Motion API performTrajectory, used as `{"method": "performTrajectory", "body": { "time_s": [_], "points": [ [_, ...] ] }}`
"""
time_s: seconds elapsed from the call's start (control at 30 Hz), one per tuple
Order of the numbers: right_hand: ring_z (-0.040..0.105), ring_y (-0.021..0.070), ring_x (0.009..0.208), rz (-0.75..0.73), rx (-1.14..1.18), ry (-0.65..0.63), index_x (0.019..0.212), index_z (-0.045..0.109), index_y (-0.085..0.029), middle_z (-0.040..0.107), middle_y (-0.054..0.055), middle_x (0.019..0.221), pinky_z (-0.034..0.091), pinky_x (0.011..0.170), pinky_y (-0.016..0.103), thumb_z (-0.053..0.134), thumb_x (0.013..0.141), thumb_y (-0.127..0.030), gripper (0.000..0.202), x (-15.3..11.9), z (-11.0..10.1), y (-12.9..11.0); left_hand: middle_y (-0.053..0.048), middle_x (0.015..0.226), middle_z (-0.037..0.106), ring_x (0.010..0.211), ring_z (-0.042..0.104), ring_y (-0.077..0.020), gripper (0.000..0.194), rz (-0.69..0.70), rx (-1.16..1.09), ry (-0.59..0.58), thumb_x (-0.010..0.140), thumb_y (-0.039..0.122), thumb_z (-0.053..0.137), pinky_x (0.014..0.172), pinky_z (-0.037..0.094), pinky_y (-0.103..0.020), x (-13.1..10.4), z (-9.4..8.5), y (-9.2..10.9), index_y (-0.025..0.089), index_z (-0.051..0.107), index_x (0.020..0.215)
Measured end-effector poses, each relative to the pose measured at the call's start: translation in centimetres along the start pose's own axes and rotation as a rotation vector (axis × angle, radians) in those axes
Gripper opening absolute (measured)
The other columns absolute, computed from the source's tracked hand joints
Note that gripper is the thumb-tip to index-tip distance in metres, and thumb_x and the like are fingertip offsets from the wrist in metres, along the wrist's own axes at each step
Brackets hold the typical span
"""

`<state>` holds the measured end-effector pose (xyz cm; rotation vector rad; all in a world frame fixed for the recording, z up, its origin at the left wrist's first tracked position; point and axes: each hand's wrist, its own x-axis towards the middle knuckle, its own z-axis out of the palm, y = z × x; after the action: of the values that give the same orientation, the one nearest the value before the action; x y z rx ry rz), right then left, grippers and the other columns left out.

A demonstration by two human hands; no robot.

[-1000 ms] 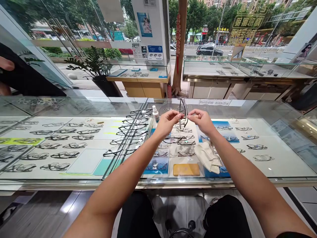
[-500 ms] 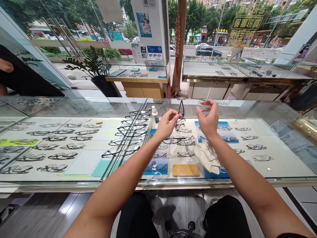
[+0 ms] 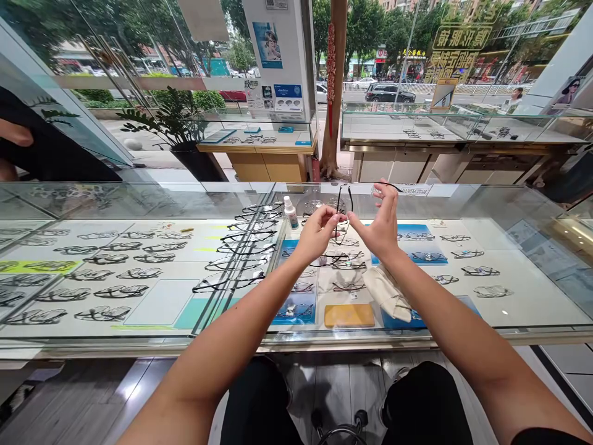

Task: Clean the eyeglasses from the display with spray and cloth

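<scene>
My left hand (image 3: 317,235) is closed in a pinch on a dark eyeglass frame (image 3: 351,199), held above the glass counter with its thin arms pointing up. Beside it, my right hand (image 3: 382,228) has its thumb stretched towards the frame, close to the left fingertips; contact is hard to tell. A thin dark curved strip (image 3: 393,185), like a glasses arm, lies across the raised right fingers and seems held between them. Below the right wrist is a crumpled cream cloth (image 3: 386,293).
On the glass counter (image 3: 296,339) are a white spray bottle (image 3: 290,213), a yellow case (image 3: 349,316) and a row of dark glasses (image 3: 245,235). More glasses lie in rows on both sides. A person's hand (image 3: 16,132) shows at the far left.
My right hand has moved left and its thumb is now beside the frame, with its fingers more raised. The frame has turned, showing both arms upright. The dark strip is more visible.
</scene>
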<state>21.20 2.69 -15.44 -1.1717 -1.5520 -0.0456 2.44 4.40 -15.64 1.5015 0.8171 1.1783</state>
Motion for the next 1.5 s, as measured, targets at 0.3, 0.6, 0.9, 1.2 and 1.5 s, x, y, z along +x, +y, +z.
{"method": "performTrajectory", "body": {
  "time_s": [0.3,0.6,0.9,1.2,1.5],
  "points": [
    [0.046,0.0383,0.161,-0.059,-0.074,-0.033,0.164,0.033,-0.029,0.048,0.020,0.167,0.046,0.128,0.066,0.063,0.086,-0.014,0.085,0.4,-0.2,0.3,-0.014,0.119,0.079,0.124,0.073,-0.0320,0.057,0.020,-0.001,0.047,0.085,0.072,0.084,0.081,0.066,-0.037,0.1,-0.2,0.6,0.022,0.062,0.099],
    [0.049,0.0386,0.157,-0.015,-0.122,-0.072,0.153,0.049,-0.024,0.052,0.019,0.169,0.040,0.130,0.066,0.060,0.078,-0.012,0.076,0.5,-0.2,1.0,-0.015,0.120,0.080,0.125,0.074,-0.0320,0.057,0.062,0.001,0.127,0.087,0.073,0.082,0.082,0.067,-0.039,0.2,-0.7,1.1,0.022,0.059,0.101],
    [0.045,0.0416,0.154,0.059,-0.197,-0.255,0.140,0.060,-0.022,0.060,0.017,0.161,0.027,0.134,0.070,0.063,0.073,-0.016,0.068,0.5,0.2,1.2,-0.014,0.122,0.080,0.122,0.075,-0.0304,0.057,0.134,0.019,0.214,0.088,0.074,0.082,0.081,0.068,-0.037,0.3,-1.1,1.6,0.023,0.061,0.102],
    [0.055,0.0390,0.144,-0.063,-0.053,-0.323,0.138,0.072,-0.024,0.070,0.015,0.151,0.039,0.126,0.061,0.067,0.095,-0.036,0.045,0.6,-0.3,-0.4,-0.016,0.149,0.068,0.133,0.069,-0.0338,0.058,0.104,0.001,0.133,0.082,0.073,0.087,0.076,0.068,-0.034,0.4,-1.0,1.3,0.020,0.066,0.094],
    [0.071,0.0352,0.124,-0.126,0.170,-0.418,0.124,0.079,-0.024,0.084,0.013,0.124,0.052,0.109,0.054,0.072,0.102,-0.045,0.031,0.1,0.5,-0.4,-0.016,0.159,0.062,0.125,0.072,-0.0315,0.054,0.066,-0.019,0.023,0.080,0.068,0.090,0.073,0.064,-0.029,0.0,-0.5,1.2,0.017,0.072,0.090]
  ]
}}
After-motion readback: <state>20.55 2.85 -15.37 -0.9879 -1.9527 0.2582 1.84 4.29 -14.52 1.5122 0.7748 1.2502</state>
